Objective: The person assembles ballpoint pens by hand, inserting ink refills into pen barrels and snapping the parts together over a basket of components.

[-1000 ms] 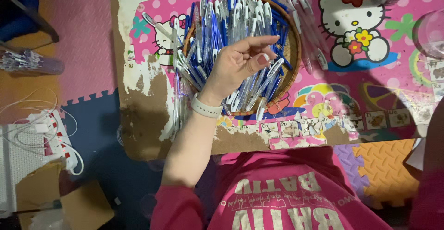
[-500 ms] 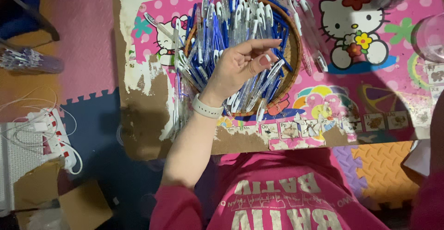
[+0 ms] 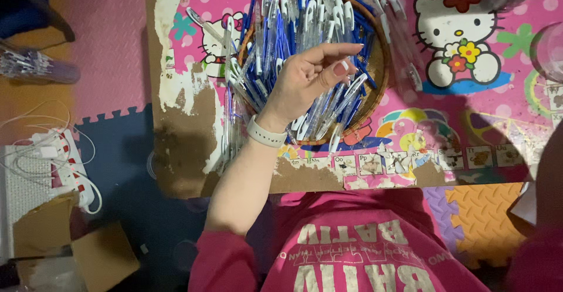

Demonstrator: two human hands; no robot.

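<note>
Left hand (image 3: 305, 80) of mine hovered palm-up over the round woven brown basket (image 3: 378, 69), fingers (image 3: 334, 50) loosely curled toward the thumb; I could not tell whether anything was pinched between them. A white wristband (image 3: 265, 133) sat on that wrist. My right hand was out of sight. Heaped in the basket lay the blue-and-clear plastic pens (image 3: 299, 22), some spilling over its rim onto the low table (image 3: 504, 122) with its worn pink cartoon-cat covering. A white power strip (image 3: 64, 169) lay on the floor, well apart to the left.
</note>
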